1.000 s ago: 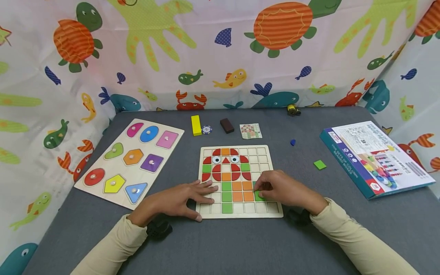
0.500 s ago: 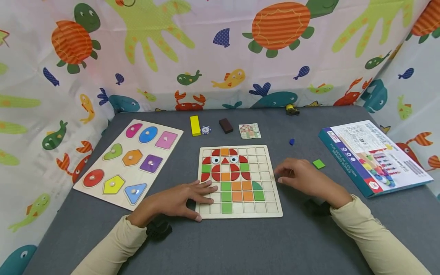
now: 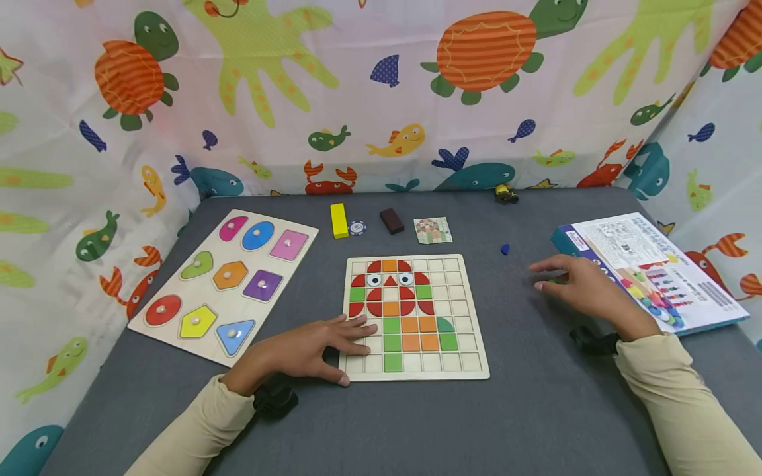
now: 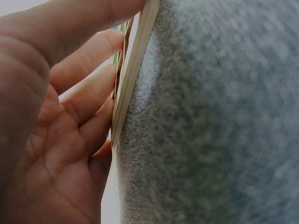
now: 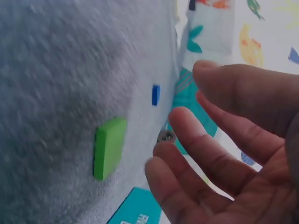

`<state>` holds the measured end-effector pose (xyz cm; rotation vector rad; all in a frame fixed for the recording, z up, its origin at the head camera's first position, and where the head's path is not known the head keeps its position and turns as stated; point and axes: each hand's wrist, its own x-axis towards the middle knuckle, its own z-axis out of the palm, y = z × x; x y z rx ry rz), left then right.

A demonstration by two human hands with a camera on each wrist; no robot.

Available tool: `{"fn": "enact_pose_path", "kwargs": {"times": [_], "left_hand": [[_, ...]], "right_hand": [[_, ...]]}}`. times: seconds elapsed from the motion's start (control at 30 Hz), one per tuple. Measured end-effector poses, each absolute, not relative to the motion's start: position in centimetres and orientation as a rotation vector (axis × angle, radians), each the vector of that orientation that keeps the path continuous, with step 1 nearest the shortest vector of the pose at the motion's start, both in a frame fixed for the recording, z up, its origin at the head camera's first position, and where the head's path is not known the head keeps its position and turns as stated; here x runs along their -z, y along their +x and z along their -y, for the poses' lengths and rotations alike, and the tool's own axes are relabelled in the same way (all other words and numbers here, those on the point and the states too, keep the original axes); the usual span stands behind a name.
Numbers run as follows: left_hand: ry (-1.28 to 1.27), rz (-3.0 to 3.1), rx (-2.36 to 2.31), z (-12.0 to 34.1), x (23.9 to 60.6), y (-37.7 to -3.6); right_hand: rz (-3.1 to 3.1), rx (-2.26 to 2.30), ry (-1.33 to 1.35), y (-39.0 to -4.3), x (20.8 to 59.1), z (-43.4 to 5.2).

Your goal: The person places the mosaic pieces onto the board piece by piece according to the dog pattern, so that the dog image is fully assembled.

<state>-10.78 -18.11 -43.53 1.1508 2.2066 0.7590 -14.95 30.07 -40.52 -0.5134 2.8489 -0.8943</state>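
Observation:
My left hand (image 3: 309, 345) rests on the lower left corner of a wooden grid board (image 3: 470, 362), fingers spread on top and thumb at the front edge. In the left wrist view the board's edge (image 4: 133, 77) runs along the fingertips. Red, orange and green tiles fill part of the grid, with two eye tiles near the top. My right hand (image 3: 586, 291) hovers at the right with relaxed fingers and nothing held. Below it lies a loose green square tile (image 5: 110, 148), apart from the fingers in the right wrist view and mostly hidden in the head view.
A knobbed shape puzzle (image 3: 196, 291) lies at the left. Behind the grid are a yellow block (image 3: 339, 221), a patterned chip (image 3: 357, 228), a dark brown block (image 3: 391, 221) and a picture card (image 3: 433, 230). A small blue piece (image 3: 505, 249) and a box (image 3: 661, 271) are at the right.
My right hand has let go of a green tile, now in the grid's lower right pattern, and moved right to the loose green tile. My left hand has stayed on the board.

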Motion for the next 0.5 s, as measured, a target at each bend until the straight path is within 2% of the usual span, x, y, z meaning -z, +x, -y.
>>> {"fn": "enact_pose_path", "kwargs": {"times": [0.5], "left_hand": [[1.141, -2.223, -0.752, 18.2, 43.7, -10.7]], "right_hand": [[-2.860, 0.727, -0.515, -15.7, 42.0, -31.7]]}}
